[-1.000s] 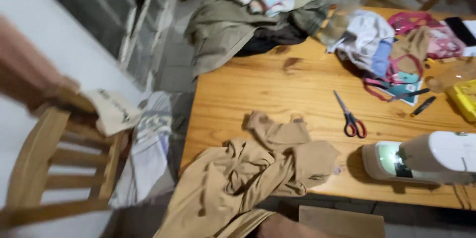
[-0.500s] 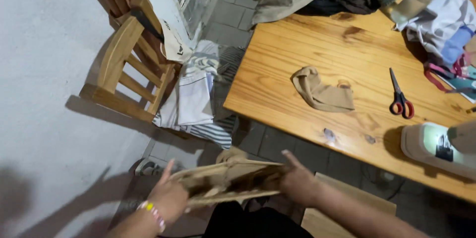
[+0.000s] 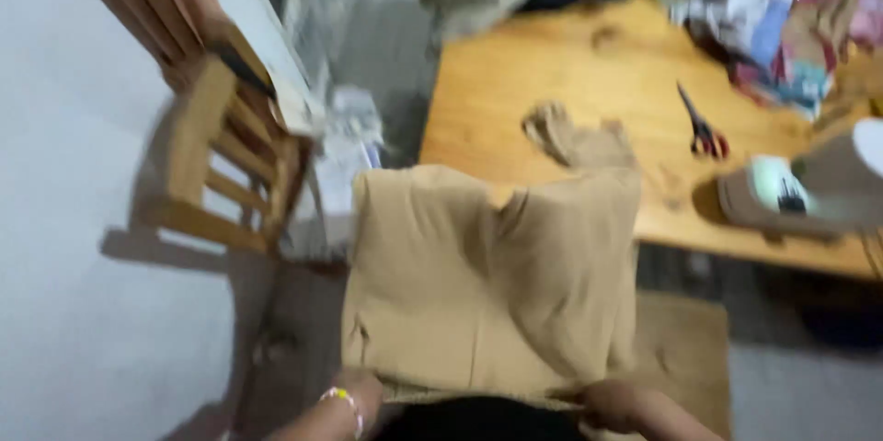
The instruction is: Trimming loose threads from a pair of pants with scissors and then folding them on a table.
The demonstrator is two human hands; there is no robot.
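Observation:
Both my hands hold up a large tan cloth (image 3: pixel 487 285) by its near edge, spread out flat in front of me. My left hand (image 3: pixel 354 395), with a beaded bracelet on the wrist, grips the left corner. My right hand (image 3: pixel 612 401) grips the right corner. The cloth hangs over the floor and covers part of the wooden table's (image 3: pixel 515 64) near edge. A smaller tan scrap (image 3: pixel 570 137) lies on the table beyond it. The picture is blurred.
Red-handled scissors (image 3: pixel 701 124) and a white sewing machine (image 3: pixel 809 188) sit on the table's right. Piles of clothes (image 3: pixel 763 9) cover its far end. A wooden chair (image 3: pixel 225 165) with cloth draped beside it stands at left against a white wall.
The cloth lay heaped on the table edge; I pulled it off, held it folded low, and now it is spread wide. The view has swung back toward the table.

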